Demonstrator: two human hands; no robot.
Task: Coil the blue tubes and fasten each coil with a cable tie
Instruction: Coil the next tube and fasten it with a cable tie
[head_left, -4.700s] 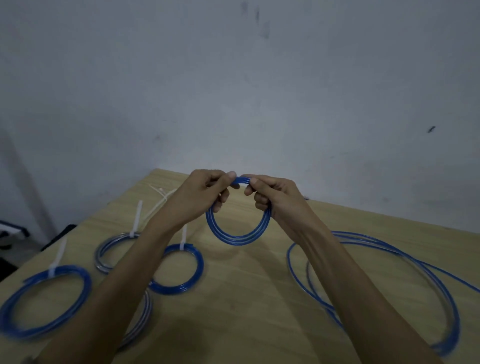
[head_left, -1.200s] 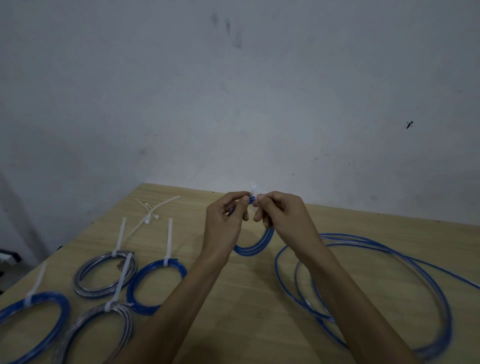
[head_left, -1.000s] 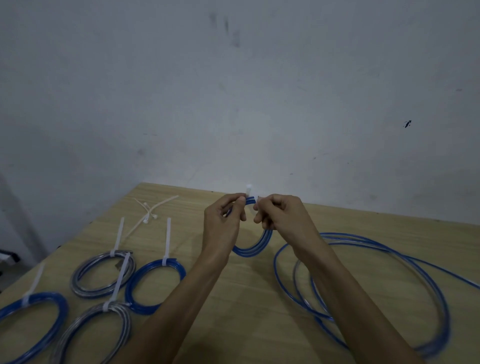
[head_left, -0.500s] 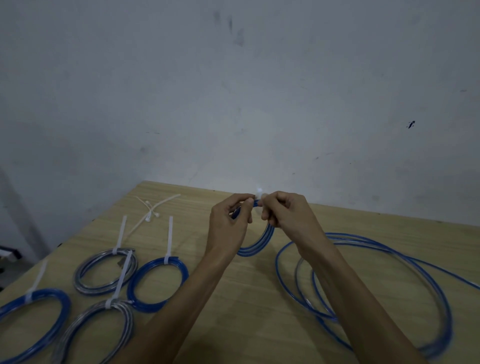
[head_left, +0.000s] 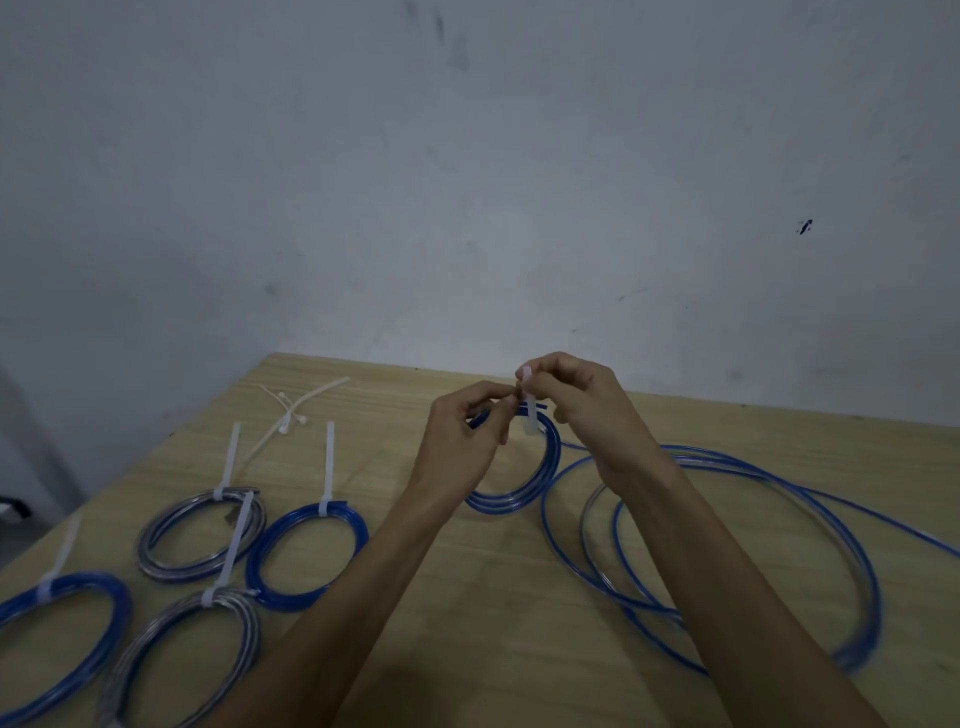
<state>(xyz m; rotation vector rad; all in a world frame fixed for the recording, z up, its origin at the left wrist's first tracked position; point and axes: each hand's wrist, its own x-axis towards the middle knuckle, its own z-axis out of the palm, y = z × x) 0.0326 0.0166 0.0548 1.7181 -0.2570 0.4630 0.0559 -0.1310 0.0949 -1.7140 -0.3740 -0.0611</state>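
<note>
A small coil of blue plastic tube (head_left: 519, 493) hangs above the wooden surface (head_left: 493, 597), its top hidden behind both hands. The left hand (head_left: 462, 441) pinches the coil with curled fingers; the right hand (head_left: 582, 400) grips a white cable tie (head_left: 531, 415) wrapped around it. Large loose blue tube loops (head_left: 753, 545) lie right, partly cut off. No writing is readable.

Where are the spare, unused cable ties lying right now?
In the head view, the spare cable ties lie crossed on the table at its far left corner, beyond the tied coils.
</note>
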